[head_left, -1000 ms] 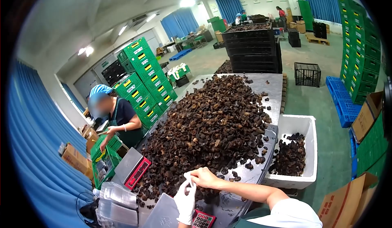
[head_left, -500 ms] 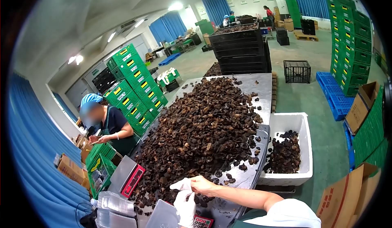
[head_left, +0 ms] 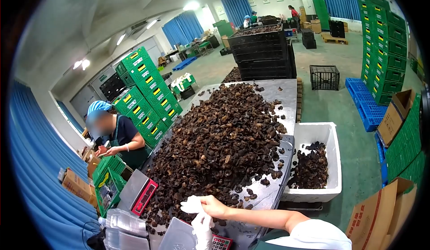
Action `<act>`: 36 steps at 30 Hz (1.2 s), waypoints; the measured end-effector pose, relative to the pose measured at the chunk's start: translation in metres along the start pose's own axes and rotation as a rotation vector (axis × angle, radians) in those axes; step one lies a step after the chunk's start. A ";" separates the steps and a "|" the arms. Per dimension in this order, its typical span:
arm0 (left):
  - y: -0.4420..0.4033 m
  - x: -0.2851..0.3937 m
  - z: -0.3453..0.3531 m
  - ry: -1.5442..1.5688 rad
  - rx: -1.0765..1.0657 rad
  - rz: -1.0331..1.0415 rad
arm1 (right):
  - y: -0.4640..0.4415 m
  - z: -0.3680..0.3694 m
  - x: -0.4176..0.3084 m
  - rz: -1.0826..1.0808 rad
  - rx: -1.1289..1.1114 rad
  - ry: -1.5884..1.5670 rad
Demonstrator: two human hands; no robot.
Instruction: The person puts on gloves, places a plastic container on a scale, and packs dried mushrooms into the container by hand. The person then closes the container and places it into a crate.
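My right hand (head_left: 216, 206) is bare and closed on a loose white glove (head_left: 192, 205), which sticks out to the left over the near edge of the pile. Just below, my left hand (head_left: 202, 223) wears a white glove; its fingers are bent and pressed together against the lower side of the loose glove. Both hands hover close together in front of a big heap of dark, curled dried pieces, like wood ear mushroom (head_left: 219, 142), on the metal table (head_left: 283, 95). Beneath the left hand are a clear plastic tub (head_left: 177, 235) and a red calculator-like keypad (head_left: 221, 242).
A red-fronted scale (head_left: 144, 198) and clear plastic containers (head_left: 127, 223) are at the left. At the right stands a white foam box (head_left: 333, 160) holding more dark pieces. A co-worker (head_left: 127, 136) stands beside stacked green crates (head_left: 150, 89). Black crates (head_left: 260, 55) rise behind the table.
Both hands have shifted slightly left, with the loose glove still in the right hand. My left hand has dropped a little lower, away from the right hand's fingers.
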State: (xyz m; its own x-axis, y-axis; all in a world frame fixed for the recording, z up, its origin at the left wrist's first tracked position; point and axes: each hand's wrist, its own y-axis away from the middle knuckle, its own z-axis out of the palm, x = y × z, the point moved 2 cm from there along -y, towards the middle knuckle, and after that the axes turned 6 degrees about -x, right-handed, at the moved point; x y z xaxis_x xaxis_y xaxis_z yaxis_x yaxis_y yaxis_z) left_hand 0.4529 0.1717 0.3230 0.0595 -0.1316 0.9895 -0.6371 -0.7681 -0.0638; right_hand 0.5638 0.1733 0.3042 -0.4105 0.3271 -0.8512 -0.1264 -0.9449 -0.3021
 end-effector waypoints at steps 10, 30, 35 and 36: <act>0.009 0.008 -0.001 -0.677 0.106 0.371 | -0.012 0.003 -0.003 -0.153 -0.319 0.428; 0.008 0.030 0.023 -0.833 0.082 0.711 | -0.040 0.019 -0.035 -0.230 -0.266 -0.069; 0.012 0.033 0.031 -0.916 0.075 0.741 | -0.052 0.026 -0.043 -0.502 -0.393 0.155; 0.013 0.034 0.032 -0.918 0.080 0.733 | -0.056 0.020 -0.044 -0.439 -0.350 0.498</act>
State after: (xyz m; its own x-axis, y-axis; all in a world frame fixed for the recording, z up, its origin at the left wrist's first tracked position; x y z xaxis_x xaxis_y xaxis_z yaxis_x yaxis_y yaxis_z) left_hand 0.4714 0.1375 0.3522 0.2506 -0.9349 0.2511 -0.7011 -0.3542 -0.6189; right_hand 0.5709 0.2116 0.3671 0.0788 0.7201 -0.6894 0.1446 -0.6925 -0.7068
